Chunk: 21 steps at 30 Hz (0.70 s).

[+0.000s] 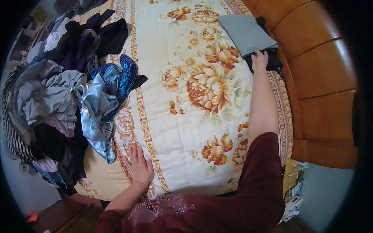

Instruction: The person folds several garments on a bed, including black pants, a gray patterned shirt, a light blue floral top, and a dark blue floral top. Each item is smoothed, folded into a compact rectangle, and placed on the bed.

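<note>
My right hand (260, 61) reaches far out to the near edge of a folded grey garment (247, 35). Its fingertips touch that edge; whether they grip the cloth is hard to tell. Beneath the grey piece lie folded black garments (272, 60), partly covered, close to the headboard. My left hand (139, 166) rests palm down on the flowered bedspread (180, 134), fingers spread, holding nothing. Just beyond it a shiny light-blue satin garment (97, 116) hangs off the near side of a loose clothes heap.
The heap at left holds a crumpled grey garment (49, 93), a blue patterned cloth (123, 75), black clothing (113, 36) and a striped piece (14, 128). A brown padded headboard (320, 72) borders the bed at right. Below it stand a yellow cabinet (288, 180) and white cables.
</note>
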Each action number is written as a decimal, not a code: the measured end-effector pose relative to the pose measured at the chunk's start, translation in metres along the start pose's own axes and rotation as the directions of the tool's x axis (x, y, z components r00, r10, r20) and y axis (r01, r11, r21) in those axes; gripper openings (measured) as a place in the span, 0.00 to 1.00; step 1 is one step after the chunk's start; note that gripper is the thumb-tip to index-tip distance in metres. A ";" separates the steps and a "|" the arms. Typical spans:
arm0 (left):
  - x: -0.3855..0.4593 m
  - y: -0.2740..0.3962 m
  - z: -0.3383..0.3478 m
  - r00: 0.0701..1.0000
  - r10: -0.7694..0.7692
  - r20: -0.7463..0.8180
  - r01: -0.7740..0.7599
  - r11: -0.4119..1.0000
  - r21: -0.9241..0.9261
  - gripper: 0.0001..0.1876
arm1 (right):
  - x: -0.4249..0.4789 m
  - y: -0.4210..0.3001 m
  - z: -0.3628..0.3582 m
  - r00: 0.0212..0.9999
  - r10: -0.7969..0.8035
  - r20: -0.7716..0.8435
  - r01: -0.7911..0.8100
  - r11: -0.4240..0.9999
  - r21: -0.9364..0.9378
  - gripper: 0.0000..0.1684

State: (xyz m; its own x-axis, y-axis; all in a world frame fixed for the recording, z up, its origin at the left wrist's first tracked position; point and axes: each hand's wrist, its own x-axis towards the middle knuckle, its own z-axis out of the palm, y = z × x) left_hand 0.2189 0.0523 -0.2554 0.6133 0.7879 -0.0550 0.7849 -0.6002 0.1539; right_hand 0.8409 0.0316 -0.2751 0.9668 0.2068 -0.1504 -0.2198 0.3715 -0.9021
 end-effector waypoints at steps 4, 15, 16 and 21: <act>0.000 -0.002 0.003 1.000 0.001 -0.011 -0.001 1.000 0.000 0.32 | -0.004 0.007 0.013 0.990 -0.091 -0.108 0.081 0.992 -0.095 0.35; -0.002 0.000 -0.002 0.998 0.023 -0.056 -0.025 0.999 -0.044 0.31 | -0.050 0.005 0.026 0.991 -0.126 -0.035 0.109 0.942 -0.317 0.20; 0.000 0.001 -0.002 0.999 0.018 -0.033 -0.019 0.999 -0.044 0.31 | -0.076 0.011 0.036 0.985 -0.161 -0.067 0.131 0.938 -0.321 0.20; -0.004 -0.005 -0.002 0.997 0.023 -0.075 -0.027 0.998 -0.056 0.30 | -0.310 0.073 0.034 0.773 -0.157 0.614 0.630 0.303 -0.716 0.25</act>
State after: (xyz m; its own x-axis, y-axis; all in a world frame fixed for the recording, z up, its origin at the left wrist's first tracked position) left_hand 0.2126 0.0521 -0.2541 0.6229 0.7820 0.0223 0.7617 -0.6127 0.2105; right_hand 0.5203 0.0250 -0.2809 0.7020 0.6573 0.2740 0.6357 -0.4050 -0.6572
